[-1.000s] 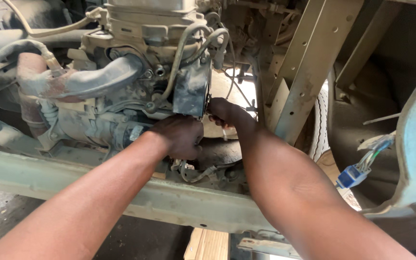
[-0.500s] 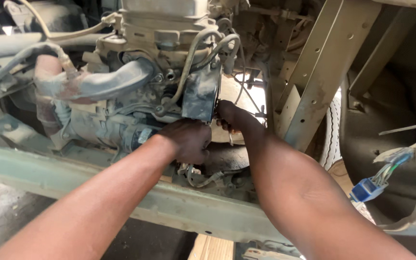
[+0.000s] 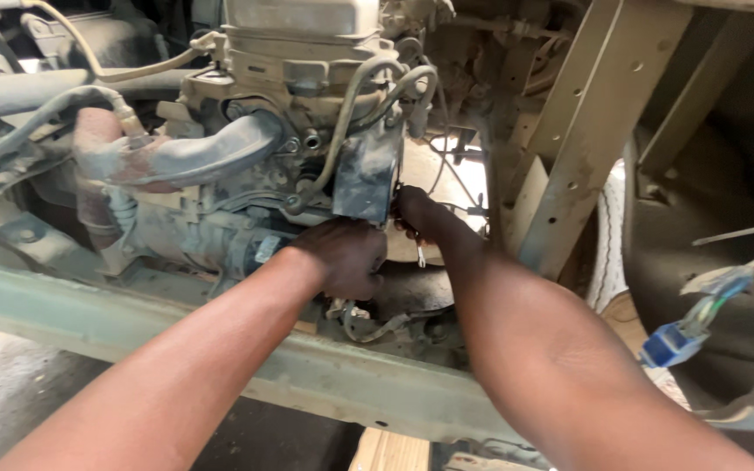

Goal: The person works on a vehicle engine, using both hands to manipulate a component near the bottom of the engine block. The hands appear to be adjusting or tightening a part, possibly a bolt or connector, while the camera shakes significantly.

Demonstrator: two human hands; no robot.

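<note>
The scene is lit by soft daylight, with one patch blown out to white behind the engine (image 3: 307, 131). Deep shadow is cast at the upper right. Focus is held centrally; slight softness is seen at the edges.

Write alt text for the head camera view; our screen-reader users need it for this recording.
Two bare hands work low in a dusty engine: the left hand and right hand meet under a dark metal bracket, a thin metal tool showing beneath the right. A blue connector hangs at right.
</note>
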